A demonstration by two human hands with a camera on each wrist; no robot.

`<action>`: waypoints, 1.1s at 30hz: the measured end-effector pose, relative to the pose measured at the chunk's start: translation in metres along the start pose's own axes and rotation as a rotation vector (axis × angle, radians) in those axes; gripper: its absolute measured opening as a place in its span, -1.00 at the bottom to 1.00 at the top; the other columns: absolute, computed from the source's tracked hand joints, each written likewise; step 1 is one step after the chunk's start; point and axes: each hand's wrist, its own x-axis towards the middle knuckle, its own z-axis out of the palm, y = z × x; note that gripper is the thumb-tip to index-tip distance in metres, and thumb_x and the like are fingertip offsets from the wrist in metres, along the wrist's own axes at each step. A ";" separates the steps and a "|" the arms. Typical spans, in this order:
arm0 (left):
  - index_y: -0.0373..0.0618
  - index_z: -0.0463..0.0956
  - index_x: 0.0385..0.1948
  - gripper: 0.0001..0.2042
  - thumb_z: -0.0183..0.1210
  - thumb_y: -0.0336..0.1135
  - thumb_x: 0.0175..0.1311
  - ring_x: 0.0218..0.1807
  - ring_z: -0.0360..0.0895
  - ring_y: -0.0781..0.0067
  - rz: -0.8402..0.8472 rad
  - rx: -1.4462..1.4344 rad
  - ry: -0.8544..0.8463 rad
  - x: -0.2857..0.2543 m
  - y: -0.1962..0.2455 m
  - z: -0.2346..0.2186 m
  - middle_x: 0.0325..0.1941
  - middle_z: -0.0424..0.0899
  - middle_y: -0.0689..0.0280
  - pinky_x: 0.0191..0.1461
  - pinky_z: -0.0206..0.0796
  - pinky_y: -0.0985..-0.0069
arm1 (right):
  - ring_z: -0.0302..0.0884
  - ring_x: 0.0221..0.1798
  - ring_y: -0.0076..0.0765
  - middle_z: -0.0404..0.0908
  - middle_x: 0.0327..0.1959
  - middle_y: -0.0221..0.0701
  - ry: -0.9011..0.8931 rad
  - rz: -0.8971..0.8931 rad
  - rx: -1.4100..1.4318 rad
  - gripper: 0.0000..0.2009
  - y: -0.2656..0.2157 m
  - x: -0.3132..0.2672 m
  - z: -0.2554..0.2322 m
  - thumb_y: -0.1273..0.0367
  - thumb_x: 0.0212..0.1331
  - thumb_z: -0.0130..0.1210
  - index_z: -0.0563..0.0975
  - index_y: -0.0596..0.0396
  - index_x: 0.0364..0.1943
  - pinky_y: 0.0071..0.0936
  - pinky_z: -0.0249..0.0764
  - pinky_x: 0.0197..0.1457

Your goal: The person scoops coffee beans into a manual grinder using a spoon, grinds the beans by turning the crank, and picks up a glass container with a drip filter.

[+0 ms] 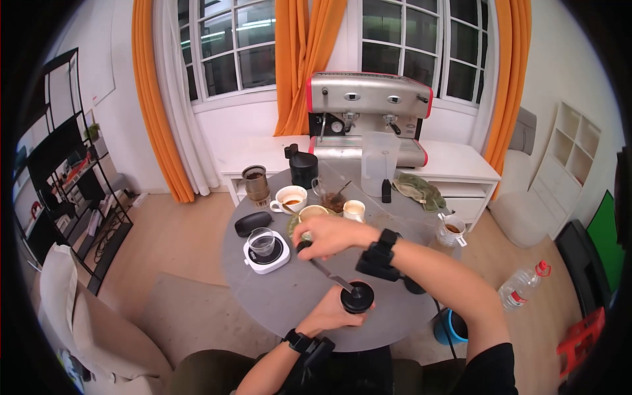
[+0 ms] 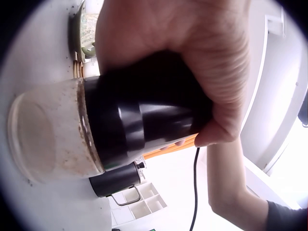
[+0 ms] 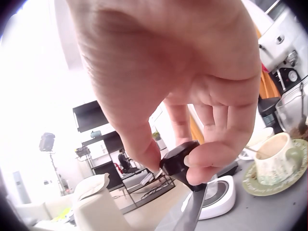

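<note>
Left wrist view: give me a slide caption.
The left hand grips a black hand grinder with a clear, brown-specked jar.

You are in a room that looks like a living room, but a bit like a coffee shop too. You can see a big coffee machine [image 1: 365, 105] on a low white cabinet [image 1: 455, 158], and cups [image 1: 354, 211] on your round table [image 1: 398, 321]. Orange curtains [image 1: 158, 112] hang by the windows [image 1: 237, 39], a soft chair [image 1: 99, 329] stands on your left, and the floor [image 1: 184, 230] looks like wood.
</note>
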 end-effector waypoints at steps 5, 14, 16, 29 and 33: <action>-0.16 0.55 -0.29 -0.76 0.24 -0.49 -0.08 -0.34 0.49 0.70 0.041 0.068 0.058 -0.005 -0.001 0.003 -0.33 0.61 0.45 -0.23 0.37 0.64 | 0.60 -0.41 -0.15 0.62 -0.46 -0.25 -0.159 -0.299 -0.129 -0.69 -0.035 0.019 0.041 0.32 -0.08 0.20 0.55 0.17 -0.22 -0.28 0.48 -0.36; -0.13 0.50 -0.32 -0.80 0.24 -0.40 -0.03 -0.26 0.50 0.63 0.121 -0.069 0.150 -0.016 0.031 0.018 -0.34 0.59 0.48 -0.11 0.35 0.60 | 0.53 -0.08 -0.09 0.55 -0.23 -0.18 -0.361 -0.457 -0.102 -0.71 -0.072 -0.098 0.070 0.40 0.01 0.13 0.49 0.11 -0.13 -0.23 0.45 -0.08; -0.13 0.47 -0.35 -0.74 0.29 -0.43 -0.13 -0.27 0.48 0.62 0.041 0.137 0.028 0.002 0.014 0.002 -0.37 0.56 0.46 -0.12 0.35 0.60 | 0.50 -0.08 -0.04 0.52 -0.21 -0.16 -0.415 -0.361 -0.086 -0.71 -0.077 -0.136 0.063 0.41 0.05 0.14 0.45 0.12 -0.11 -0.21 0.44 -0.09; -0.16 0.45 -0.26 -0.64 0.28 -0.48 -0.21 -0.24 0.49 0.60 0.047 -0.073 -0.078 0.003 0.007 -0.005 -0.31 0.60 0.40 -0.09 0.34 0.59 | 0.56 -0.53 -0.28 0.55 -0.62 -0.30 -0.040 0.253 -0.251 -0.69 0.023 -0.178 -0.033 0.22 0.06 0.19 0.52 0.06 -0.16 -0.37 0.43 -0.40; -0.17 0.43 -0.27 -0.64 0.28 -0.49 -0.22 -0.24 0.50 0.59 0.093 -0.057 -0.085 0.005 -0.003 -0.006 -0.31 0.59 0.38 -0.11 0.34 0.57 | 0.59 -0.53 -0.46 0.56 -0.62 -0.38 -0.023 0.290 -0.232 -0.67 0.040 -0.109 -0.053 0.14 0.16 0.18 0.53 0.04 -0.12 -0.47 0.45 -0.41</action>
